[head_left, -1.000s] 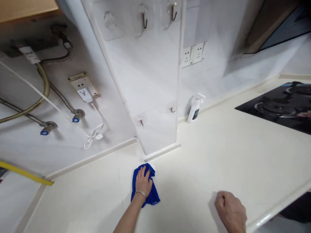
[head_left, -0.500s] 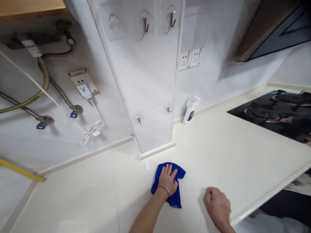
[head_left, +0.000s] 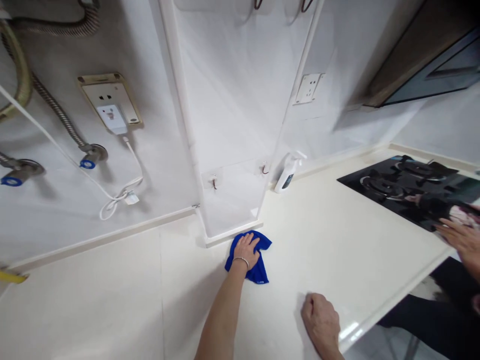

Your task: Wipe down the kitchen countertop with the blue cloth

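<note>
The cloth [head_left: 258,270] lies on the table [head_left: 303,235] at the pillar's [head_left: 232,135] foot, under your left hand [head_left: 247,251], its fingers flat and slightly apart. Your right hand [head_left: 321,320] is near the front edge, fingers curled together. The bottle [head_left: 288,175] stands rightward; farther right, another person's hand [head_left: 459,240] is beside the stove [head_left: 401,200]

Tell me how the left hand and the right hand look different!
The left hand lies palm down with its fingers out on the blue cloth, but the right hand is curled up like a fist, with no cloth showing under it. The left hand has a thin bracelet at its wrist; none shows on the right hand. Both are at the same pale countertop.
</note>
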A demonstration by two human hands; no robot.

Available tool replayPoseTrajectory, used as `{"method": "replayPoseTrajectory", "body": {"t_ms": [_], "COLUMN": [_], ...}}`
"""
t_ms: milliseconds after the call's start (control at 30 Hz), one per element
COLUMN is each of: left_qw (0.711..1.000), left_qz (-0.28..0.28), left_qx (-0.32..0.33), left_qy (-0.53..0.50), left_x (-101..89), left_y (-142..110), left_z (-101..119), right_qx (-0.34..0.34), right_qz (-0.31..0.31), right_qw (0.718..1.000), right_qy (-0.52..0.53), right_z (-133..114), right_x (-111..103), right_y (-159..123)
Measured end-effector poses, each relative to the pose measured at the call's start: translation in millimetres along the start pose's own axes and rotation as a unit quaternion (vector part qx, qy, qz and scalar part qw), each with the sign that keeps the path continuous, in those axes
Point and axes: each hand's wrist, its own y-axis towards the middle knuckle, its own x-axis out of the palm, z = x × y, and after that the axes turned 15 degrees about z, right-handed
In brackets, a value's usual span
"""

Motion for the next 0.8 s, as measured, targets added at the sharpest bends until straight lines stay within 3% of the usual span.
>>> {"method": "replayPoseTrajectory", "body": {"t_ms": [133, 500, 800], "left_qw": [0.999, 0.982, 0.913], "left_qz": [0.022, 0.094, 0.165], "left_qx": [-0.030, -0.152, -0.324], "left_qy": [0.001, 0.068, 0.185], "left_x": [-13.2, -79.3, -124.4], "left_y": [-18.5, -104.7, -187.4], "left_z": [-12.2, -67.1, -89.7], "right_qx": [0.003, 0.000, 0.025], "right_qz": [0.008, 0.027, 0.020], "right_qw": [1.000, 0.998, 0.995], "right_qy": [0.008, 0.048, 0.098], "right_z": [-0.7, 3.1, 4.1], "right_x": [-2.9, -0.7, 1.0], "right_y": [0.5, -2.5, -2.3]}}
